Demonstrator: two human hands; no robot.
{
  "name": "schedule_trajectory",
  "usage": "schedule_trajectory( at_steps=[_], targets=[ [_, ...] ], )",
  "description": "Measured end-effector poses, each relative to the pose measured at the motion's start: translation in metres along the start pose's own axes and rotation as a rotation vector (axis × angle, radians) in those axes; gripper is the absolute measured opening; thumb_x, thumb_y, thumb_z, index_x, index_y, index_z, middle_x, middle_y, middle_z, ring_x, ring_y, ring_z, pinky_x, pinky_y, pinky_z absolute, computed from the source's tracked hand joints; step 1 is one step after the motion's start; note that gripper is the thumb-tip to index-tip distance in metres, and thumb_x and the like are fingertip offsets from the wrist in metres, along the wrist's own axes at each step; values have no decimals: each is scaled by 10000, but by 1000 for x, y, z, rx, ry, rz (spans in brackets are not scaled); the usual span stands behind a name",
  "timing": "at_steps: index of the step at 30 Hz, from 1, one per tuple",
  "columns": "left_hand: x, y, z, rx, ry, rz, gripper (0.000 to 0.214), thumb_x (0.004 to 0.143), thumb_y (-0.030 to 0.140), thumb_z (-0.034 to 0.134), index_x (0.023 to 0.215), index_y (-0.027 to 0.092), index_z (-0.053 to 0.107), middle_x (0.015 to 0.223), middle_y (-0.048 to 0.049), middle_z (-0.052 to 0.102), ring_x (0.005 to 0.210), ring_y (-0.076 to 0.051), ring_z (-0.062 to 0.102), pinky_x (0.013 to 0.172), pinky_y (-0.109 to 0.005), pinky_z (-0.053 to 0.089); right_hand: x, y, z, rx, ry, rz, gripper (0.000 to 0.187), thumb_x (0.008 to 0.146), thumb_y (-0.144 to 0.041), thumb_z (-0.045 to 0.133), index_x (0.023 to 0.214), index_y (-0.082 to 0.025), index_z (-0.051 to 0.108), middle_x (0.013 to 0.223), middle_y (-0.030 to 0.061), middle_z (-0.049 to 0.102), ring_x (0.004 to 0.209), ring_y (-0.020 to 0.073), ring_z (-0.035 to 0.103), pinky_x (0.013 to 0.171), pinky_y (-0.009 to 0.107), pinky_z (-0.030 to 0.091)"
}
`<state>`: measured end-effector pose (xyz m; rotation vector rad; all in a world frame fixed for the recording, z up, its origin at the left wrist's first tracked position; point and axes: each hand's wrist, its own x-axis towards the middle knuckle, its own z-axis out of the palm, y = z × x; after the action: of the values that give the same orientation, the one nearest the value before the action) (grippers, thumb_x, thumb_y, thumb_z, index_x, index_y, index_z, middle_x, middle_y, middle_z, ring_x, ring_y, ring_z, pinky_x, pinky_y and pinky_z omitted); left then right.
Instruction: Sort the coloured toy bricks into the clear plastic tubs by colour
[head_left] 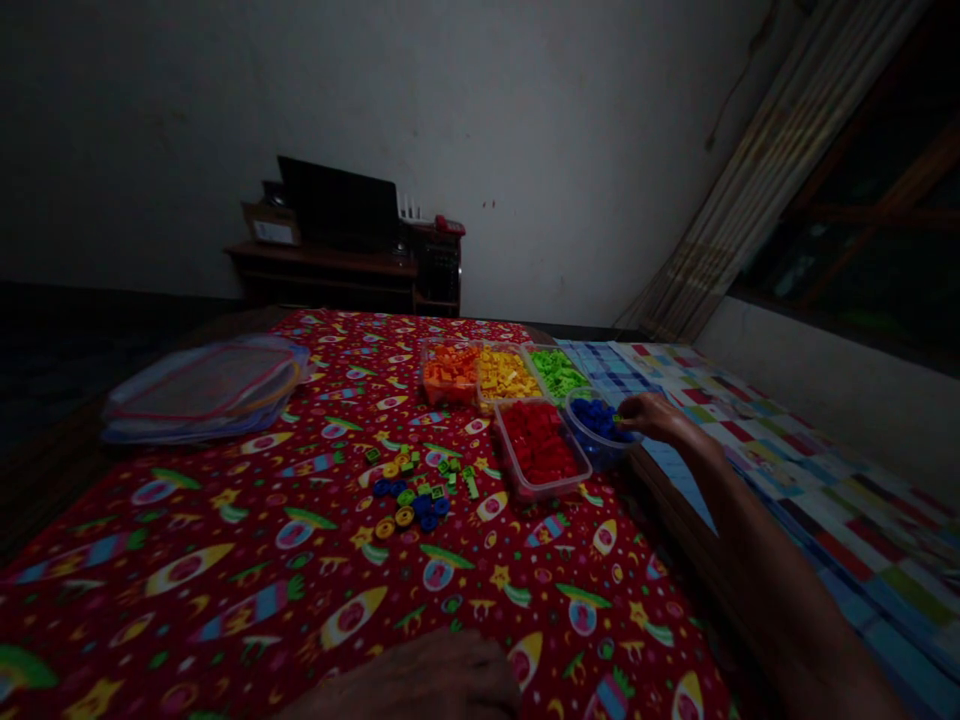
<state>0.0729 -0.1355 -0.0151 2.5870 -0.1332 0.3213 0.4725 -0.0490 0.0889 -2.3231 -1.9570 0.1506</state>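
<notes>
My right hand [654, 416] reaches out over the round tub of blue bricks [592, 452]. Its fingers are pinched on a small green piece [616, 418] at the tub's near right rim. A rectangular tub of red bricks [504, 452] stands beside it on the left. Behind them sit tubs of orange [427, 372], yellow [481, 400] and green bricks [534, 350]. Loose green, blue and yellow pieces [420, 492] lie on the red patterned cloth [225, 560]. My left hand [420, 682] rests on the cloth at the bottom edge, dark, with its fingers not visible.
A stack of clear plastic lids [202, 388] lies at the far left of the cloth. A checked sheet [757, 440] covers the lower surface on the right. A wooden desk [330, 268] with a dark screen stands by the back wall. A curtain [757, 200] hangs at the right.
</notes>
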Motion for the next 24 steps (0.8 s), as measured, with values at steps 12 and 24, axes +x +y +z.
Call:
schedule_trajectory(
  at_steps=[12, 24],
  targets=[
    [-1, -30, -3, 79, 124, -12, 244, 915, 108, 477, 1072, 245, 604, 1043, -52, 687, 985, -164, 606, 876, -261, 464, 14, -51, 2, 267, 150, -122, 214, 776, -285, 648, 946, -161, 691, 763, 57, 728, 698, 179, 670, 608, 236, 471],
    [-20, -64, -32, 323, 225, -139, 238, 943, 114, 412, 968, 199, 632, 1002, -65, 684, 960, -172, 604, 851, -289, 478, -7, -122, 29, 262, 205, -583, 259, 935, -264, 467, 945, -133, 690, 764, 51, 693, 644, 125, 600, 598, 212, 411]
  ],
)
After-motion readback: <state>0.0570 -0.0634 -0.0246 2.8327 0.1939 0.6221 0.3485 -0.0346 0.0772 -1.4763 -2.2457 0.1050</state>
